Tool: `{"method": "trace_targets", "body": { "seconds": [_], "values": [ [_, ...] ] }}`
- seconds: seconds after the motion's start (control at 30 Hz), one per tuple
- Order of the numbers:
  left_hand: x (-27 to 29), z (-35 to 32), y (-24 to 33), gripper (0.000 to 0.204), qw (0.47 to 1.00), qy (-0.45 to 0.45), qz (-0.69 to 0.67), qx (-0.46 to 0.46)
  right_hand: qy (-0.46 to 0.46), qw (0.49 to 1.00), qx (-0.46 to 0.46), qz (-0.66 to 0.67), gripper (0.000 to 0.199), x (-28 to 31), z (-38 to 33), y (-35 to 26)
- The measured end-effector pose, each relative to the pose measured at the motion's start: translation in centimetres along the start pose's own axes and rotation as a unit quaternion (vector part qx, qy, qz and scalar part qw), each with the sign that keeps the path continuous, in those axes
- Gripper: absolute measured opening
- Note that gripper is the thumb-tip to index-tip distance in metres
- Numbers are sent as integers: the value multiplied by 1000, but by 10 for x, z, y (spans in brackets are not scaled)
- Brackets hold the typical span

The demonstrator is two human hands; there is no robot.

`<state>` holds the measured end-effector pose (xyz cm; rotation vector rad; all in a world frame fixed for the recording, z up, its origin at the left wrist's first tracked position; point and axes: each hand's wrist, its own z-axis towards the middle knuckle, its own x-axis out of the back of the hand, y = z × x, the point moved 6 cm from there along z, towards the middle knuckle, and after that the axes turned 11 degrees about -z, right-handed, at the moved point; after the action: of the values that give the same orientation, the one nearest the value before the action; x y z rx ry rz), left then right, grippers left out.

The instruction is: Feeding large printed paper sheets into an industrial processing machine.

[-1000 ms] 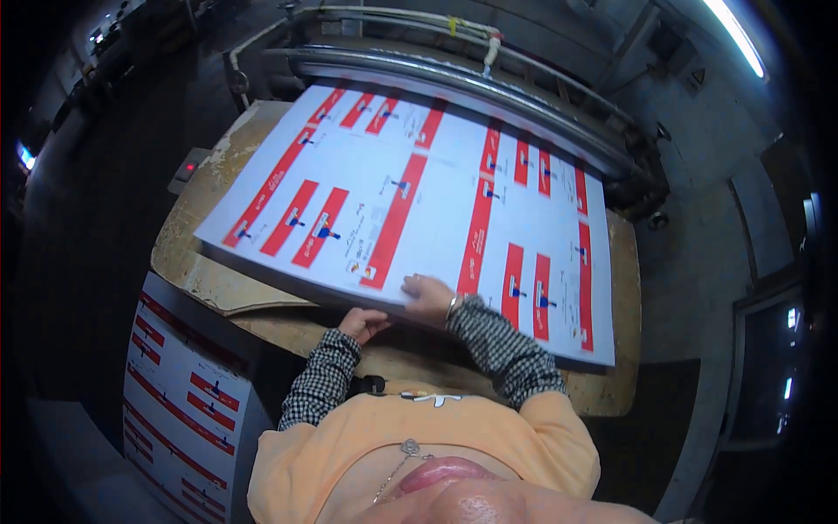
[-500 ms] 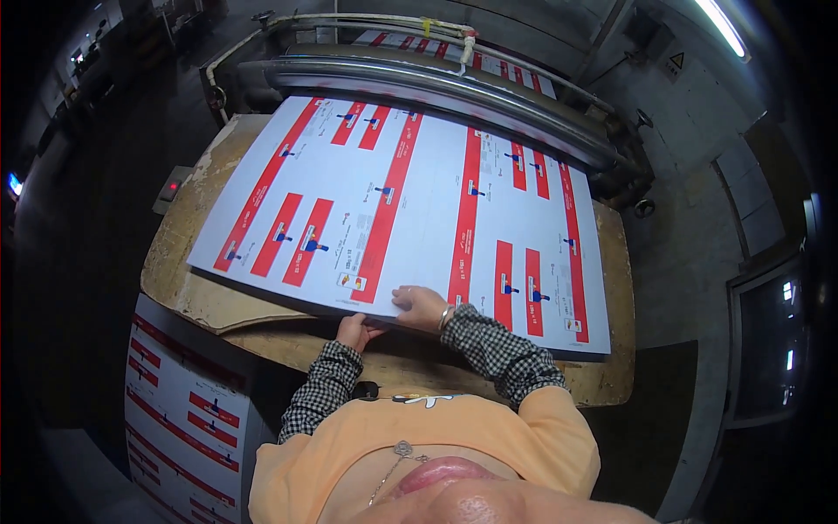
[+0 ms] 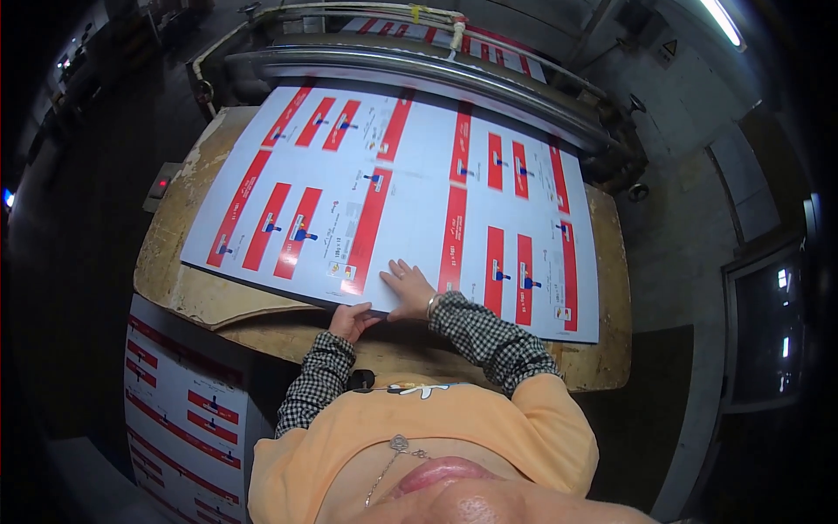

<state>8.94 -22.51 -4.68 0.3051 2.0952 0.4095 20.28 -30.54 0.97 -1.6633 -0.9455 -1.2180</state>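
Large white printed sheets (image 3: 410,218) with red stripes and small blue figures lie on a worn wooden board. A break in the stripes crosses them about halfway back, and their far end reaches a long metal roller (image 3: 419,65). My right hand (image 3: 408,291) lies open on top near the front edge, fingers spread and palm down. Just left of it, my left hand (image 3: 351,321) is closed at that edge, thumb on top. Its other fingers are partly hidden by the edge.
The wooden board (image 3: 188,284) has a chipped front. Pipes run above the roller, and handwheels (image 3: 639,191) sit at its right end. At lower left stands a stack of similar printed sheets (image 3: 183,410). A small box with a red light (image 3: 162,185) is at the board's left.
My right hand has gone from curled fingers at the edge to spread flat on the sheet. The printed pattern in the far half differs, with a break across it. The view has shifted slightly.
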Motion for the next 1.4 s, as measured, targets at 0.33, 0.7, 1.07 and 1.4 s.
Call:
{"method": "trace_targets", "body": {
  "seconds": [0.33, 0.7, 1.07, 1.4],
  "values": [
    [5, 2, -7, 34, 998, 57, -21, 14, 39, 978, 31, 205, 37, 84, -12, -2],
    [-3, 3, -2, 34, 999, 34, -17, 17, -39, 976, -15, 214, 41, 18, 17, 26],
    [-26, -4, 2, 39, 998, 45, -50, 10, 423, 789, -356, 267, 16, 2, -118, 181],
    [-26, -9, 30, 38, 999, 44, -8, -11, 408, 284, -725, 477, 57, -36, -370, 228]
  ]
}}
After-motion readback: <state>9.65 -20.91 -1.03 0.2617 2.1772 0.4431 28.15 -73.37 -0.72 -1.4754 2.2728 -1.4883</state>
